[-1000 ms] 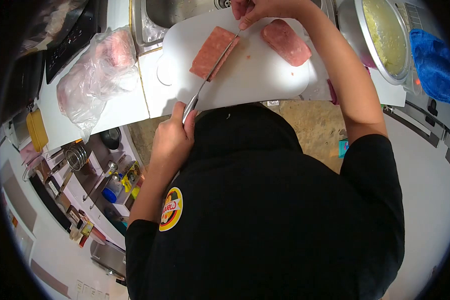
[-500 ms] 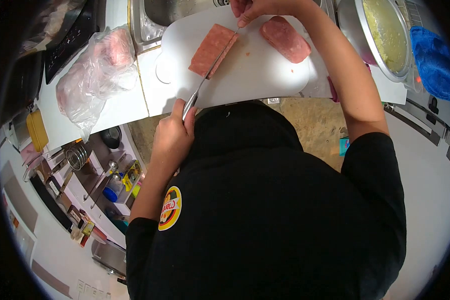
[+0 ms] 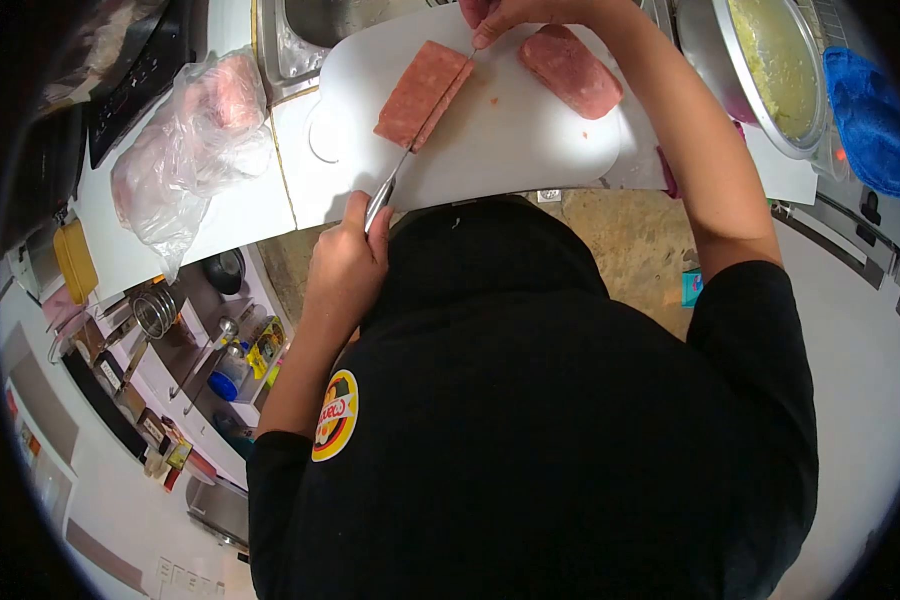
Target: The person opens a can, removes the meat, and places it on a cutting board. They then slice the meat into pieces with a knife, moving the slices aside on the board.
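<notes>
My left hand [image 3: 346,256] is closed around the silver handle of a knife [image 3: 380,203]. Its blade runs lengthwise through a rectangular block of pink luncheon meat [image 3: 420,92], near the right side, and is mostly sunk in the cut. At the top edge, my right hand [image 3: 510,16] pinches the knife's tip end just past the far end of the block. Part of that hand is outside the view. A second, rounded piece of luncheon meat [image 3: 570,74] lies to the right, apart from the blade. Both pieces rest on a white cutting board [image 3: 510,155].
Behind the board is a steel sink [image 3: 345,22]. A clear plastic bag [image 3: 205,140] with pinkish contents lies on the left counter. To the right stand a large metal bowl [image 3: 710,60] holding pale yellow food and a blue cloth [image 3: 870,125]. Small crumbs dot the board.
The knife blade has gone down deeper into the luncheon meat, leaving a narrow strip along the right side of the cut. Both hands stay at the knife's ends.
</notes>
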`<action>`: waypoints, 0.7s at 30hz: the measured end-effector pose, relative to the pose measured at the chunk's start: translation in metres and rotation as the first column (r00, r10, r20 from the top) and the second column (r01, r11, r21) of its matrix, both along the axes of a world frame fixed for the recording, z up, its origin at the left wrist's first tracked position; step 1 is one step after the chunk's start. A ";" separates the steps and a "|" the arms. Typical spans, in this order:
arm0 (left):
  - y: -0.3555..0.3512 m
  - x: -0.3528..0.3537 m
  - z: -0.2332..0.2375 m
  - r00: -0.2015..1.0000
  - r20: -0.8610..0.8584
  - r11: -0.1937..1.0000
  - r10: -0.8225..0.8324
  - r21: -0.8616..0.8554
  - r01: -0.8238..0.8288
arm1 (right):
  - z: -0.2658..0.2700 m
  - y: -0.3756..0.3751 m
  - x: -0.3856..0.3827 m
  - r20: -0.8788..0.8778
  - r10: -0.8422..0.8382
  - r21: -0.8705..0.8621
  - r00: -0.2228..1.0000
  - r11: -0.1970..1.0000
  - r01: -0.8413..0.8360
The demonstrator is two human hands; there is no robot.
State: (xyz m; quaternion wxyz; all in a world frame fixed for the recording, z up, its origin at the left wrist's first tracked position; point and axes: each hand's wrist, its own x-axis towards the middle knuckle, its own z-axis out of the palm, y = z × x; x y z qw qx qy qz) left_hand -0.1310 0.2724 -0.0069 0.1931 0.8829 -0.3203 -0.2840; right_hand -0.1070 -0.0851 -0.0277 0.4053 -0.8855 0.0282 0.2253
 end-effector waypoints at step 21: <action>-0.005 -0.002 -0.007 0.995 0.097 1.000 -0.012 0.010 0.011 | -0.003 0.012 -0.007 0.170 -0.079 -0.090 0.982 0.991 0.096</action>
